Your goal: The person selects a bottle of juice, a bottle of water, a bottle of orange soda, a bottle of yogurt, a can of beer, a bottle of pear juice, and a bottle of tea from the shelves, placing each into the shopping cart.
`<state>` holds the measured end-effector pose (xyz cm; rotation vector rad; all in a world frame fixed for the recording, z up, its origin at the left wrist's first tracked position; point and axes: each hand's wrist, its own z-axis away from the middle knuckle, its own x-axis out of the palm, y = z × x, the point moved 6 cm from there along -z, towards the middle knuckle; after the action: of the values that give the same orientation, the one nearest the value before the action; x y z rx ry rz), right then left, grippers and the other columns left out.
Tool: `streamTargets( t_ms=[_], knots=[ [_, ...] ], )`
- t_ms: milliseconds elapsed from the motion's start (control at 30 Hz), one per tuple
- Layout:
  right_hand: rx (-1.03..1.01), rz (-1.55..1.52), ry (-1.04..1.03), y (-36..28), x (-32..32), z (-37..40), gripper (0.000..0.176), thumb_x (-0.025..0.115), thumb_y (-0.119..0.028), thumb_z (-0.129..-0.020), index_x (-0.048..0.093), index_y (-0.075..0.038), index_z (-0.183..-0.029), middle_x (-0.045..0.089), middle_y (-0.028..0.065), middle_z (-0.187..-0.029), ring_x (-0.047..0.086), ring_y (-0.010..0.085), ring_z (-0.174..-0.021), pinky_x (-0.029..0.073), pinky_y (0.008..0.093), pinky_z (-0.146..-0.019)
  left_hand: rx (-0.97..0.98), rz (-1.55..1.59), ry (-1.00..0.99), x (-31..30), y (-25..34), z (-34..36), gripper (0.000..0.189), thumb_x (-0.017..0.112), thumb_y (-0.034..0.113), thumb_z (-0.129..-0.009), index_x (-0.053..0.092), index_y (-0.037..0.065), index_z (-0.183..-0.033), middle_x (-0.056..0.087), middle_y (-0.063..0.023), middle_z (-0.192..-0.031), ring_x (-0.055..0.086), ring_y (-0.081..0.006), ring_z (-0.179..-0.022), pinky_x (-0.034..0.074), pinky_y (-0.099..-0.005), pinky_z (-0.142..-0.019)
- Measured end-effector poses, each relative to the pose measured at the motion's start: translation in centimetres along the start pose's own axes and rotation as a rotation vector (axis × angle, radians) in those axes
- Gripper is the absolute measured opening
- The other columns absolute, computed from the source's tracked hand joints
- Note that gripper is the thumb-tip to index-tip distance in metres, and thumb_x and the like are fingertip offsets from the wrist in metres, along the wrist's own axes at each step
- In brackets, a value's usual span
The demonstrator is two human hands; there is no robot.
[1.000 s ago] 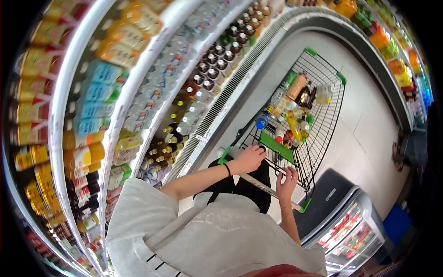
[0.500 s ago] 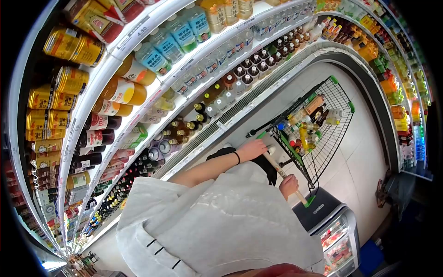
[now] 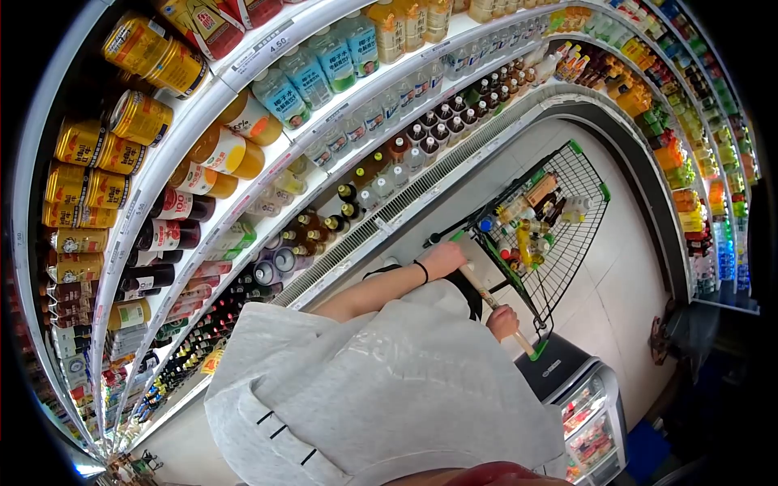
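- Head view, hands: the left hand [image 3: 442, 260], wearing a black wristband [image 3: 422, 272], is gripping the cart handle [image 3: 480, 287] near its left end; its fingers are curling over the bar, though their tips are hidden. The right hand [image 3: 502, 321] is gripping the same bar toward its right end, fingers closing around it.
- Head view, cart: the shopping cart [image 3: 604, 192] is standing on the pale floor [image 3: 640, 316], directly ahead of the person, its basket reaching away from the handle.
- Head view, load: a yellow bottle [image 3: 525, 247], a blue-capped bottle [image 3: 485, 225], clear bottles [image 3: 577, 207] and other goods are lying loosely together, mostly toward the basket's left side.
- Head view, surroundings: drink shelves [image 3: 271, 50] are curving along the left and around the front; a dark-topped cooler [image 3: 551, 368] is standing just beside the handle's right end.
- Head view, hazards (judged): a sharp turn could be knocking the right corner into the cooler, or pinching the right hand there. Veering left could be scraping the shelf base [image 3: 389, 212]. A sudden stop could be setting the loose bottles rolling and striking each other.
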<state>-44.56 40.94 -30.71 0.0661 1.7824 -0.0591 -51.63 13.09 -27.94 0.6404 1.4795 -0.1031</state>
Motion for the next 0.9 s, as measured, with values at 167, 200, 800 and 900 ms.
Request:
streamTargets(
  t_ms=[167,200,800,900],
  knots=[
    [-0.016,-0.013,-0.007,0.2,-0.3,-0.3,0.033,0.05,-0.022,-0.096,0.062,-0.01,-0.068,0.067,0.0094,-0.071,0.065,0.0329,-0.07,0.048,0.0466,-0.065,-0.006,-0.037,-0.116,-0.2,0.3,-0.6,0.016,0.061,0.016,-0.088,0.077,0.018,-0.089,0.071,-0.0045,-0.087,0.068,-0.0247,-0.099,0.053,-0.038,-0.092],
    [-0.034,-0.025,-0.01,0.2,-0.1,-0.4,0.033,0.049,-0.022,-0.096,0.062,-0.01,-0.068,0.067,0.0093,-0.072,0.065,0.0328,-0.071,0.048,0.0468,-0.066,-0.021,-0.023,-0.121,-0.1,0.2,-0.6,0.016,0.062,0.015,-0.088,0.077,0.018,-0.09,0.071,-0.005,-0.088,0.068,-0.0257,-0.099,0.053,-0.0385,-0.092],
    [-0.071,-0.152,-0.123,1.1,0.8,-5.2,0.034,0.047,-0.022,-0.1,0.062,-0.007,-0.074,0.068,0.0149,-0.075,0.066,0.0382,-0.068,0.053,0.0506,-0.065,-0.076,0.189,0.041,-2.5,-0.7,-4.3,0.019,0.063,0.011,-0.084,0.078,0.015,-0.095,0.072,-0.0097,-0.09,0.067,-0.0319,-0.098,0.053,-0.0418,-0.091],
    [-0.067,-0.158,-0.16,1.5,1.4,-5.9,0.034,0.047,-0.023,-0.1,0.063,-0.007,-0.074,0.068,0.0151,-0.075,0.067,0.0381,-0.068,0.053,0.0504,-0.065,-0.124,0.201,-0.09,-1.8,-1.1,-5.6,0.018,0.062,0.009,-0.084,0.075,0.012,-0.096,0.071,-0.0084,-0.094,0.066,-0.0316,-0.102,0.052,-0.0412,-0.095]
  ],
)
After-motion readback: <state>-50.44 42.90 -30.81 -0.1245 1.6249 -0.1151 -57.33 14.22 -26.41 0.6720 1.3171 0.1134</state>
